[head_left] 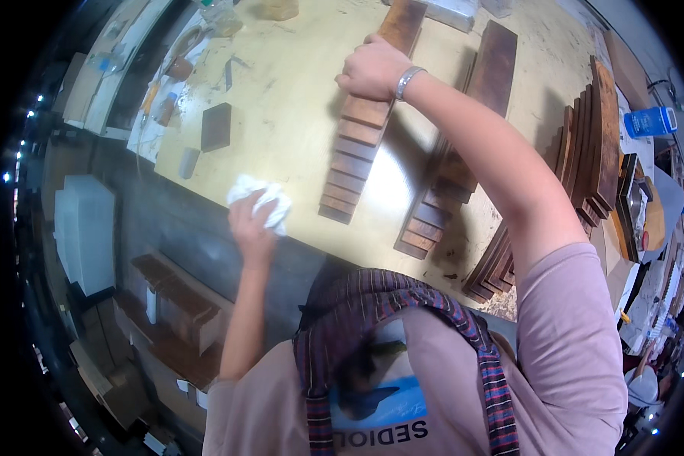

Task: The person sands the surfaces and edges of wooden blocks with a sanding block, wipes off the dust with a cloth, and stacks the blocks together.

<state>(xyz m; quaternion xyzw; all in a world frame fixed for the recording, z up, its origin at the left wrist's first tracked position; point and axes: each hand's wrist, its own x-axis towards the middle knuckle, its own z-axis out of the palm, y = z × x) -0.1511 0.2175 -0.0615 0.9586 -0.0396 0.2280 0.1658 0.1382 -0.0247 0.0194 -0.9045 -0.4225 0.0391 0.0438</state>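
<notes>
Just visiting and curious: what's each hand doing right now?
Left hand: closed, holding a crumpled white cloth.
Right hand: closed over a brown, stepped wooden stack.

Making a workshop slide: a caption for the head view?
Left hand holding a crumpled white wad, right hand on a long brown stepped wooden stack, above a yellowish tabletop.

inverted dark capitals [387,435] on shirt [452,372]; pale script [418,408]

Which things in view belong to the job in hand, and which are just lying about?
Apparently the job:
white cloth, in the left hand
wooden strips, under the right hand

Seemingly lying about:
dark block
blue container
</notes>
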